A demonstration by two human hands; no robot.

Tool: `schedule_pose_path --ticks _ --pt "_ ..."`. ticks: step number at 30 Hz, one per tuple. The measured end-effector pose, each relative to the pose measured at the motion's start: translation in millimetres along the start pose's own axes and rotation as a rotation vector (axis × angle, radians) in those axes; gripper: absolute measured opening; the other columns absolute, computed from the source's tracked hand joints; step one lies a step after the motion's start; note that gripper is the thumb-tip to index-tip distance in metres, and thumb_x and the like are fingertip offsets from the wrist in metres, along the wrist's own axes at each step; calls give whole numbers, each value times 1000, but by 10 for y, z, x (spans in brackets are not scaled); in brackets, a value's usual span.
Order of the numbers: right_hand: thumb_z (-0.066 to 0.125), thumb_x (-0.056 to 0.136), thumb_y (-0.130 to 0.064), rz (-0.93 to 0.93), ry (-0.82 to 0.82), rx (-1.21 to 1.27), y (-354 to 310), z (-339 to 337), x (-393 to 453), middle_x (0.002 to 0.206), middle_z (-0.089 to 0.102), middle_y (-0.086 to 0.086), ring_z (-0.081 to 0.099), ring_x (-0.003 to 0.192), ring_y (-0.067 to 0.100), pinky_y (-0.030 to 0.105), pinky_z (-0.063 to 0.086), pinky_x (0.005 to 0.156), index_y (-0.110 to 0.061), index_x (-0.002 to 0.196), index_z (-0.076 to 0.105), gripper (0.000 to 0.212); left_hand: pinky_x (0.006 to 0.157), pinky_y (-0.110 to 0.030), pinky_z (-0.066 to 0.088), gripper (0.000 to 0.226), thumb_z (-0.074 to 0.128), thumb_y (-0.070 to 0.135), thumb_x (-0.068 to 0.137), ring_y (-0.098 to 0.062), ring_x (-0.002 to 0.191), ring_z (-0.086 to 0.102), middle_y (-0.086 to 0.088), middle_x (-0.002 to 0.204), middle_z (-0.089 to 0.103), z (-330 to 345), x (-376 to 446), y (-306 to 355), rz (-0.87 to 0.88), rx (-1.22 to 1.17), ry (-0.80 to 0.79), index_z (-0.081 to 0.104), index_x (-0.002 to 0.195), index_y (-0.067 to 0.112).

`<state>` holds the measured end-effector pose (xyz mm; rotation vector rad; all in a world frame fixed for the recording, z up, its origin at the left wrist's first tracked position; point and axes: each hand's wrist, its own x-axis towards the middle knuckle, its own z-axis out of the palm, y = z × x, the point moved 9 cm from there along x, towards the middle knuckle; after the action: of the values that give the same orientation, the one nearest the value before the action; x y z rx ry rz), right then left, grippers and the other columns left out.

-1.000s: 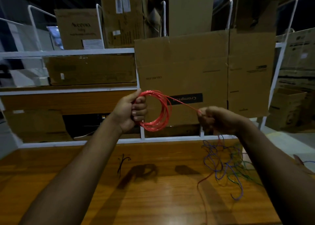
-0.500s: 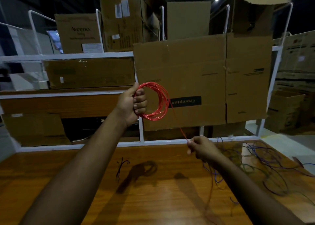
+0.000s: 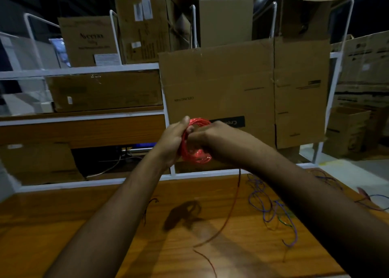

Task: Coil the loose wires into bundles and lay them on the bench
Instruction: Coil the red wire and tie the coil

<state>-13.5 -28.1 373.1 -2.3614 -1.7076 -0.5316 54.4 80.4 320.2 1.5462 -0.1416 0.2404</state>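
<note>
A coil of red wire (image 3: 194, 153) hangs in the air above the far edge of the wooden bench (image 3: 105, 225). My left hand (image 3: 171, 139) grips the coil's left side, thumb up. My right hand (image 3: 207, 136) has come against the coil from the right, fingers curled on the red wire; its fingertips are hidden. The loose red tail (image 3: 231, 210) drops from the coil down to the bench. A tangle of purple, blue and green loose wires (image 3: 271, 206) lies on the bench at the right, partly behind my right forearm.
A short black wire piece (image 3: 150, 204) lies on the bench left of centre. A white metal rack (image 3: 168, 172) with cardboard boxes (image 3: 221, 88) rises right behind the bench. More wires trail off the bench's right corner (image 3: 370, 202).
My right hand rose from low over the bench up to the coil, bringing the red wire with it. The coil in my left hand dropped a little and now looks thicker.
</note>
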Motion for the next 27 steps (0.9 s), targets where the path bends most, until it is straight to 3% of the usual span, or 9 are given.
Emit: schedule_pose_path --ticks 2,4,7,10,14,19,23,25,27 --pt "67 91 -14 -103 141 -12 -42 -132 39 117 67 8 68 103 16 30 57 92 -15 123 62 33 82 -41 57 40 42 38 104 -28 97 69 -14 105 70 48 -37 -20 23 84 -13 59 113 3" --pt "70 89 -11 -200 282 -56 -39 -235 59 103 67 6 67 86 12 24 58 75 -12 111 63 24 63 -27 52 31 39 30 105 -18 72 64 -6 82 67 111 -94 -4 43 109 -35 61 104 8" --pt "73 86 -13 -220 378 -224 89 -321 140 95 63 8 58 68 10 19 52 59 -11 107 62 24 39 -20 27 37 34 37 105 -8 44 34 3 58 43 176 -151 -73 -51 -29 -93 53 83 14" --pt "68 91 -26 -114 320 -362 330 -319 224 97 60 6 56 65 10 25 52 56 -11 111 61 26 37 -20 19 42 35 43 104 -7 40 25 6 54 31 191 -175 -129 -134 -124 -149 49 74 17" --pt "51 100 -39 94 202 -457 728 -227 187 73 48 -14 48 54 2 17 34 51 -25 99 57 15 35 -19 14 42 39 44 100 -4 35 23 8 50 28 139 -221 -127 -211 -243 -218 48 71 16" --pt "42 104 -31 385 -173 813 1409 470 -332 69 51 -6 46 58 6 20 39 56 -14 86 59 30 38 -19 9 43 40 44 100 -3 37 17 10 47 27 -64 -318 26 -179 -430 -297 49 67 18" --pt "54 99 -24 576 -181 1325 1877 1076 -945 78 52 3 47 65 14 27 44 63 -8 101 64 19 38 -17 11 43 37 43 101 -3 42 14 11 48 26 -417 -347 240 -66 -562 -234 48 66 20" --pt "59 93 -16 689 -174 1551 1923 1417 -1204 81 52 6 50 67 17 31 46 63 -4 115 63 25 38 -17 11 43 37 44 101 -4 43 11 11 48 27 -549 -341 322 -28 -552 -178 46 66 21" --pt "54 98 -10 783 -112 1587 1868 1673 -1311 81 53 9 52 68 17 31 49 61 -1 122 61 27 37 -16 12 41 37 43 100 -4 45 10 10 48 29 -589 -317 350 -26 -508 -141 45 67 21"
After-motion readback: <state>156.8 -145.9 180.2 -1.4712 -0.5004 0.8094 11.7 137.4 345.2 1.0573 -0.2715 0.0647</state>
